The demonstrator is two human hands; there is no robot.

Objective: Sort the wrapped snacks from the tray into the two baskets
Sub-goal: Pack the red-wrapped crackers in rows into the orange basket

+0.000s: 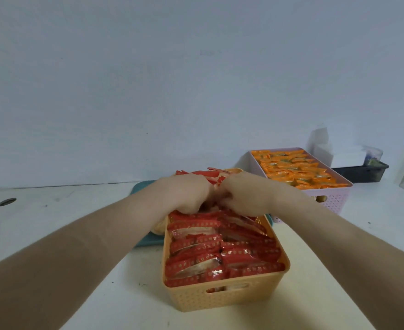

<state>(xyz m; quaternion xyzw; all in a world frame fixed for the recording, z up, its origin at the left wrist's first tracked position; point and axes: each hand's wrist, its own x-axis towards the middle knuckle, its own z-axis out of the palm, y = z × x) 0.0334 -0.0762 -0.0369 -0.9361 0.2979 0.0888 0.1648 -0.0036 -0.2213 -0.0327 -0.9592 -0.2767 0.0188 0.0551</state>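
An orange basket (222, 296) stands in front of me, packed with red wrapped snacks (220, 253) in rows. My left hand (184, 194) and my right hand (246, 194) meet over the far half of this basket, fingers curled down into the red snacks. More red wrappers (210, 175) stick up behind my knuckles. What the fingertips hold is hidden. A pink basket (334, 198) at the back right is full of orange wrapped snacks (293, 170). A teal tray (146, 186) lies under and behind the orange basket, mostly covered by my left arm.
A black tray (362, 172) with a white box and a clear container stands at the far right by the wall. A round cable hole (7, 201) is in the white table at the left. The wall runs close behind the baskets.
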